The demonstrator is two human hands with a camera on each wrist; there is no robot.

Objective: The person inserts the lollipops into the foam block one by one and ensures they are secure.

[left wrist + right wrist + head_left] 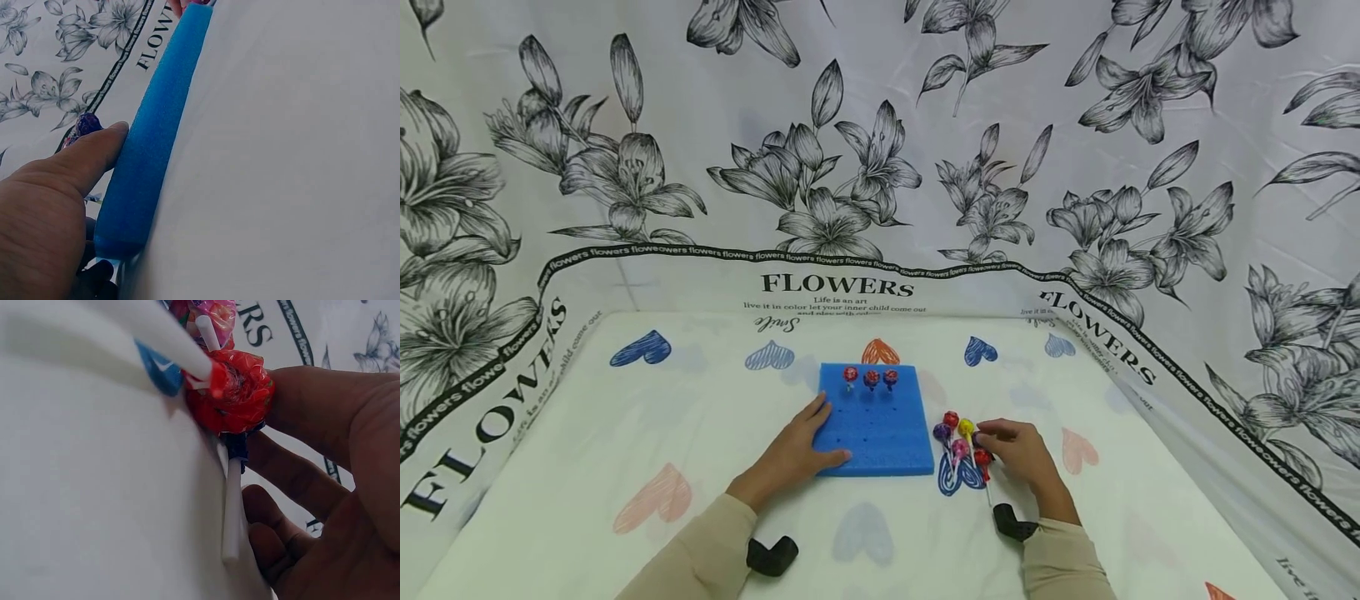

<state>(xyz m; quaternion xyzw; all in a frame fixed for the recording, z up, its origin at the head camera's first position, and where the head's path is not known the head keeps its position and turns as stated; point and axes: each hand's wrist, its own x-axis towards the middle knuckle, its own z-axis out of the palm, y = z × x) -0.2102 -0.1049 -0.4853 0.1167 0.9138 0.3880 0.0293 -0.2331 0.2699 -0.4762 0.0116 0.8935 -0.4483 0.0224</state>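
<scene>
Head view: beige sleeves point(692, 550) are sitting nearest, with black pieces point(772, 556) sticking out by both cuffs. Left hand point(790, 454) is spreading wide over the left side of the blue board point(895, 425), thumb resting on its near-left part. Three red lollipops point(871, 379) are standing in a row at the board's far side. Loose lollipops point(959, 449) are lying bunched just right of the board: red, purple, yellow, pink. Right hand point(1026, 450) is meeting the bunch's right side, finger gap narrow.

Left wrist: thumb tip is touching the board edge; a purple lollipop head point(89, 124) is showing beyond it.

Right wrist: a blurred white stick point(156, 337) is running from a red lollipop point(231, 394) toward the camera. A dark-blue wrapper point(236, 450) is showing behind, by the index finger. Wrappers are hiding the fingertips; can't tell if they're pinching anything.
</scene>
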